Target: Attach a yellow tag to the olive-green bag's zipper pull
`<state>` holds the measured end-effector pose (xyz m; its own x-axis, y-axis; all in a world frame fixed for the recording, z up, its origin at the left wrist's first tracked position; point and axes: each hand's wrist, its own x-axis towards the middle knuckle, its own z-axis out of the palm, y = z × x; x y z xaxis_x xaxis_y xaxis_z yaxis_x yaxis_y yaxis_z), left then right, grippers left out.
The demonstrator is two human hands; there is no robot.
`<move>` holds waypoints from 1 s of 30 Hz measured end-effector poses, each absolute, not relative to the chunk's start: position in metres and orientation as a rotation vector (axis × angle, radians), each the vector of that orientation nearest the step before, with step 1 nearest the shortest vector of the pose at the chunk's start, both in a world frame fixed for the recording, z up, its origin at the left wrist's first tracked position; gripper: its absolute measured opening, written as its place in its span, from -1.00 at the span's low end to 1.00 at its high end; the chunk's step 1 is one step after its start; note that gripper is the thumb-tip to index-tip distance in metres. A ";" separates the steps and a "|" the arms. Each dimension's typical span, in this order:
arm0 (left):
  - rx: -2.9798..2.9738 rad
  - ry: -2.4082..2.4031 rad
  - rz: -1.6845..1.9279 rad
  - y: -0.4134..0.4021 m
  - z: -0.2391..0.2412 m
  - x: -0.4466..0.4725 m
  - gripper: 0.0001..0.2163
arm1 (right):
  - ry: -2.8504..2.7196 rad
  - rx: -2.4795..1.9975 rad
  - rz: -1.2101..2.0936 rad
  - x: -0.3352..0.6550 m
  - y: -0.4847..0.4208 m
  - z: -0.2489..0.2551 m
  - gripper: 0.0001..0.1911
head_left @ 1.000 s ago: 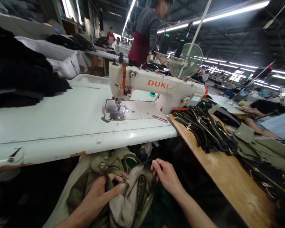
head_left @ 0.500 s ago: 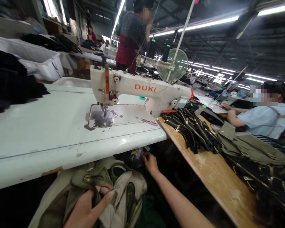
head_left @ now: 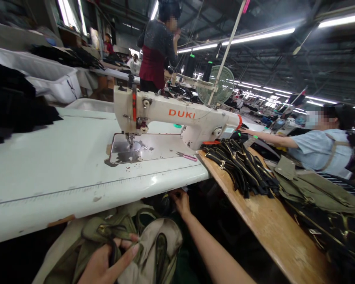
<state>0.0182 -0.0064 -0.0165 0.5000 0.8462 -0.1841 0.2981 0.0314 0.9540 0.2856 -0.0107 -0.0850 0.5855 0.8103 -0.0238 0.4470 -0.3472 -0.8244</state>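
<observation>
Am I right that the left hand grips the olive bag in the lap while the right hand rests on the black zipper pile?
Not quite. The right hand reaches under the table edge, apart from the zipper pile. The head view shows the left hand gripping the olive bag.

My left hand (head_left: 106,262) sits low in the head view, at the bottom edge, palm turned down, its fingers (head_left: 129,249) curled and pinched together with the thumb lying across them. My right arm runs bare from the lower edge up and away, forearm nearly straight. My right hand (head_left: 181,200) is stretched well ahead of the left, wrist extended, fingers bent forward and partly hidden in shadow, so I cannot tell whether they grip.
</observation>
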 end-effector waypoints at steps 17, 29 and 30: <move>1.354 0.983 0.555 -0.015 0.006 0.017 -0.76 | -1.064 -1.495 1.118 0.202 -0.111 0.020 -0.76; 1.331 0.902 0.513 -0.011 -0.009 0.015 -0.68 | -1.539 -1.474 0.582 0.176 -0.089 0.008 -0.93; 1.332 0.896 0.512 -0.011 -0.011 0.015 -0.68 | -1.570 -1.452 0.546 0.176 -0.088 0.007 -0.90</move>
<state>0.0149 -0.0110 -0.0106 0.5820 0.7701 -0.2613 0.1667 0.2016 0.9652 0.1760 -0.0885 0.0073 0.0957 0.9450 0.3127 0.5473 0.2125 -0.8095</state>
